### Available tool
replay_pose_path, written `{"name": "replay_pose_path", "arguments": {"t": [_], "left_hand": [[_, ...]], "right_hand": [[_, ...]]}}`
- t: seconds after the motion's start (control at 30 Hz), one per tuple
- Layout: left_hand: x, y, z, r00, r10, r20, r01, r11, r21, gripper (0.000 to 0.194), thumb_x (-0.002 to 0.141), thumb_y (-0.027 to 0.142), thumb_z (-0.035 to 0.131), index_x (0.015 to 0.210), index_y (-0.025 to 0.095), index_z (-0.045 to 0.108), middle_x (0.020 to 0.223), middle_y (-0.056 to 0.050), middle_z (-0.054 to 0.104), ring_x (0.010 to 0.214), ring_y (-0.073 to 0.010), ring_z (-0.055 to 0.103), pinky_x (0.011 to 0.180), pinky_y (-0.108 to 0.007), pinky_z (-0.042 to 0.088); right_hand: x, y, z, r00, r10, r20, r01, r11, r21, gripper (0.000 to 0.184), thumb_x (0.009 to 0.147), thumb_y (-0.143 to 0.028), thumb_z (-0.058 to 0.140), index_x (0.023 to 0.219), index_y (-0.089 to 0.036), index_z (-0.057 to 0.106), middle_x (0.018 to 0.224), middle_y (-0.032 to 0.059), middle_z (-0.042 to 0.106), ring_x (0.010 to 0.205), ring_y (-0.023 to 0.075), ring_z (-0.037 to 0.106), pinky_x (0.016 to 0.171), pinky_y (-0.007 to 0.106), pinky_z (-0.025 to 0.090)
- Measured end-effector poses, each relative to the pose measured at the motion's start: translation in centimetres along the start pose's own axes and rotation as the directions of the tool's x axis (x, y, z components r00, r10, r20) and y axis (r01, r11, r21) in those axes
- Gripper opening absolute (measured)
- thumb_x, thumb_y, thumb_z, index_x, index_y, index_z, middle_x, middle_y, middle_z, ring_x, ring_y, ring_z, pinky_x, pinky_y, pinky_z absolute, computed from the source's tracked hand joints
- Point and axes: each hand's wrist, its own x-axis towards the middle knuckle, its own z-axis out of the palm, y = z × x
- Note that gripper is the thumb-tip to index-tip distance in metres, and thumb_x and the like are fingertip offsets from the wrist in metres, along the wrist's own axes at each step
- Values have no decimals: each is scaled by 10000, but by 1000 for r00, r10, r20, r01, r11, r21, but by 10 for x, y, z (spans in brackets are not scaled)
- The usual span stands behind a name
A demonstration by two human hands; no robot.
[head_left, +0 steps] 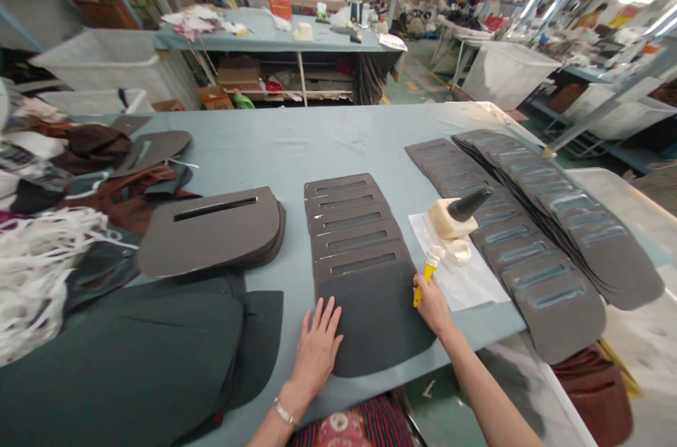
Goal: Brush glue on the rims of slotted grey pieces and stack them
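My left hand (319, 341) lies flat, fingers spread, on the left edge of a dark rounded panel (378, 323) in front of me. Closed around a yellow-handled brush (427, 276), my right hand (431, 302) rests at the panel's right edge, bristles pointing away. Beyond the panel, several overlapping grey slotted pieces (352, 225) form a column, with shiny traces along their left edges. A cream glue bottle with a black cone nozzle (449, 218) stands on a white sheet (476, 288) to the right, beside a small whitish lump (458, 252).
Stacked slotted pieces (211, 232) and large dark panels (121, 355) lie at left, near white cords (47, 278) and fabric scraps. Rows of overlapping slotted pieces (550, 249) reach the right edge of the blue table (254, 144). Another table (254, 22) and white bins (508, 70) stand beyond.
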Motion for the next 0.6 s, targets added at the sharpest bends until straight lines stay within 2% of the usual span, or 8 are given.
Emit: {"name": "replay_pose_path", "arguments": {"t": [0.07, 0.13, 0.2, 0.27, 0.37, 0.47, 0.53, 0.6], "left_hand": [[-3, -3, -6, 1000, -10, -9, 10, 999, -49, 493, 888, 244, 392, 1379, 252, 359, 1506, -56, 285, 1397, -275, 207, 1076, -528, 321], [-2, -8, -16, 999, -34, -29, 31, 993, -111, 477, 900, 281, 381, 1374, 238, 359, 1480, -75, 341, 1378, -254, 267, 1066, -507, 351], [3, -21, -33, 994, -84, -68, 72, 984, -161, 465, 912, 309, 359, 1370, 229, 357, 1456, -83, 382, 1367, -233, 297, 1065, -488, 364], [12, -44, -55, 979, -153, -132, 128, 975, -183, 448, 918, 319, 343, 1356, 229, 373, 1444, -81, 399, 1376, -235, 277, 1071, -492, 355], [25, -98, -92, 922, -289, -258, 249, 952, -178, 416, 916, 315, 341, 1309, 211, 432, 1421, -98, 422, 1389, -267, 236, 1075, -517, 331], [31, -164, -121, 829, -431, -356, 402, 902, -156, 408, 906, 310, 366, 1282, 183, 463, 1399, -135, 436, 1382, -293, 247, 1072, -526, 320], [32, -206, -131, 788, -480, -384, 467, 874, -136, 416, 893, 285, 397, 1291, 182, 460, 1397, -146, 435, 1375, -304, 257, 1069, -529, 321], [32, -241, -134, 780, -492, -386, 491, 864, -110, 422, 871, 234, 431, 1290, 194, 470, 1388, -141, 445, 1362, -312, 280, 1069, -532, 321]], "right_hand": [[5, -6, -6, 999, -8, -47, 6, 999, -36, 105, 860, -212, 469, 944, -186, 527, 946, 102, 583, 932, 253, 501, 766, 338, 410], [15, -20, -14, 994, -8, -109, 5, 1000, -29, 183, 894, -326, 449, 966, -182, 537, 916, 117, 588, 903, 267, 511, 749, 355, 414], [32, -46, -24, 986, -35, -165, 41, 999, 27, 303, 907, -413, 412, 1048, -180, 543, 880, 125, 584, 854, 269, 529, 743, 371, 423], [56, -85, -39, 977, -72, -200, 103, 983, 150, 386, 908, -469, 379, 1143, -203, 530, 888, 119, 579, 808, 257, 548, 742, 376, 437], [93, -174, -65, 962, -114, -248, 217, 871, 441, 360, 904, -490, 381, 1092, -246, 567, 971, 103, 594, 851, 234, 576, 787, 364, 454], [126, -288, -81, 966, -139, -219, 256, 654, 712, 315, 861, -491, 480, 976, -224, 599, 909, 76, 628, 786, 210, 593, 720, 329, 476], [142, -369, -79, 977, -179, -118, 196, 523, 829, 305, 827, -471, 536, 960, -205, 603, 744, 33, 618, 614, 170, 565, 576, 282, 455], [153, -445, -66, 963, -267, -39, 153, 420, 894, 265, 800, -420, 567, 929, -193, 612, 673, 3, 602, 540, 139, 539, 515, 248, 426]]}}
